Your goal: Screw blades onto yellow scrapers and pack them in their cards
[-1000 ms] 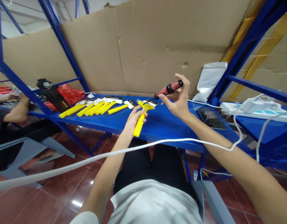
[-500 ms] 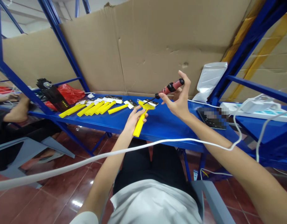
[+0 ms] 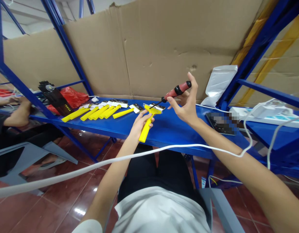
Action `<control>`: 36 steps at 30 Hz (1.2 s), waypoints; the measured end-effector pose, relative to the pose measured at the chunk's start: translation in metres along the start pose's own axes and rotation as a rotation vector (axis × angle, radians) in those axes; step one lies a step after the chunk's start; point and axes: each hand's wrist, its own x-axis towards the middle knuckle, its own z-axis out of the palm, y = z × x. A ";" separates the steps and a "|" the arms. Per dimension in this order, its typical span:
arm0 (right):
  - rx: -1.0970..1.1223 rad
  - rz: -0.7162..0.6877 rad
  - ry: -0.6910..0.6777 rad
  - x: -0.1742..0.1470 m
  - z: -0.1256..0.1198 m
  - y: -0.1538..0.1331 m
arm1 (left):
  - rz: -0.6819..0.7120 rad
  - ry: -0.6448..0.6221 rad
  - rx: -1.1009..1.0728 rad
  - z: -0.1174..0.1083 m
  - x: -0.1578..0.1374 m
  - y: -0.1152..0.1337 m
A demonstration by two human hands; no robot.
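My left hand is closed around a yellow scraper, its handle slanting down toward me and its wide head at the top. A red and black screwdriver is in my right hand, thumb and fingers about its grip. The dark shaft slopes down to the scraper's head; whether the tip sits on a screw is too small to tell. Left of my hands, several more yellow scrapers lie in a row on the blue table, with black-and-white cards at their heads.
A white cable crosses in front of my forearms. On the right are a phone, a power strip and a white pouch. A black bottle and red bag stand left. Another person's arm shows at far left.
The screwdriver's grip has turned slightly in my right hand, and the fingers have shifted a little. My left hand and the scraper are nearly unmoved.
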 end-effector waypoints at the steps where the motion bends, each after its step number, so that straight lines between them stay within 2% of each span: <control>1: -0.001 0.014 -0.012 -0.001 -0.001 -0.003 | -0.002 0.004 0.001 0.001 0.000 0.000; 5: 0.043 0.050 -0.066 -0.002 -0.001 -0.010 | -0.001 0.046 -0.004 0.005 -0.002 0.002; 9: 0.021 0.037 -0.070 -0.001 0.000 0.001 | -0.011 0.073 -0.016 0.008 -0.004 0.003; 14: 0.005 -0.007 0.004 0.000 -0.001 0.008 | 0.003 0.060 -0.002 0.008 -0.004 0.002; 21: 0.054 -0.011 -0.086 -0.003 -0.004 0.002 | -0.006 0.062 -0.015 0.009 -0.003 0.002; 29: 0.017 -0.048 -0.031 -0.001 -0.002 0.016 | -0.001 0.076 -0.032 0.010 -0.005 0.003; 36: 0.037 -0.020 -0.058 -0.002 -0.003 0.007 | 0.012 0.054 -0.010 0.008 -0.004 0.002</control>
